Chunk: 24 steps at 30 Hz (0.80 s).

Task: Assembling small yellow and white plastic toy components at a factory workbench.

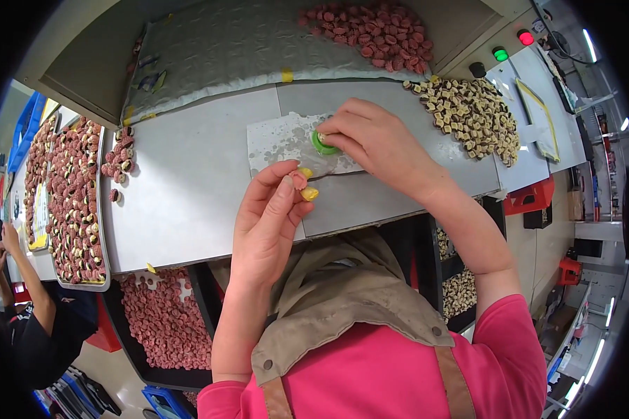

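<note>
My left hand (269, 213) pinches a small pink cup-shaped piece (298, 181) between thumb and fingers, with yellow covers (309, 193) on two fingertips. To its upper right, my right hand (374, 136) bends over a small round green dish (324, 144). Its fingers are pressed together at the dish's rim, and whatever they grip is hidden. The dish rests on a wet, spotted white sheet (276, 140) on the worktop. Up the table to the right lies a heap of small cream-and-dark pieces (472, 115).
A pile of pink pieces (384, 35) lies on a grey padded mat (217, 45) under the machine opening. At left stands a tray (103, 241) of filled pink pieces. Bins of pink pieces (166, 325) and cream pieces (459, 292) sit below the edge. Another person's arm (31, 276) shows far left.
</note>
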{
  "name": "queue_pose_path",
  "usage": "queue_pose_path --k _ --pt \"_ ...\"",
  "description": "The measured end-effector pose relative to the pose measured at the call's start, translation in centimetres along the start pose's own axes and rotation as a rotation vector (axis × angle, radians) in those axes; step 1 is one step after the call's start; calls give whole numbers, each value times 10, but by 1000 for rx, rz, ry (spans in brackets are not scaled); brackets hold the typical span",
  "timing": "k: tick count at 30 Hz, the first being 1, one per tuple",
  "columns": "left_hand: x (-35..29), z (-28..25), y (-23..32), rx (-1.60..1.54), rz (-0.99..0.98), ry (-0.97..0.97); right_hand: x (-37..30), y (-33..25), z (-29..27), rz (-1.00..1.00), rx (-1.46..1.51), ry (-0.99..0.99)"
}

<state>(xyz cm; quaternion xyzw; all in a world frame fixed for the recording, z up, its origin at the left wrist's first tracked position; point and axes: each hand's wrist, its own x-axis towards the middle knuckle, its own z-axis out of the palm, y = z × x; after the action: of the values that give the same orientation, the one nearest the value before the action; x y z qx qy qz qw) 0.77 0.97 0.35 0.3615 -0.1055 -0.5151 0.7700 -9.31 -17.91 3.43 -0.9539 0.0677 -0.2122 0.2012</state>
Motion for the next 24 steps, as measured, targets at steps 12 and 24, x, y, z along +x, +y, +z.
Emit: queue_pose_path --k 12,24 --pt "0 -5 1 -12 -11 -58 -4 1 1 -26 -5 16" --pt "-2 -5 1 -71 7 -42 -7 -1 -2 -67 -73 26"
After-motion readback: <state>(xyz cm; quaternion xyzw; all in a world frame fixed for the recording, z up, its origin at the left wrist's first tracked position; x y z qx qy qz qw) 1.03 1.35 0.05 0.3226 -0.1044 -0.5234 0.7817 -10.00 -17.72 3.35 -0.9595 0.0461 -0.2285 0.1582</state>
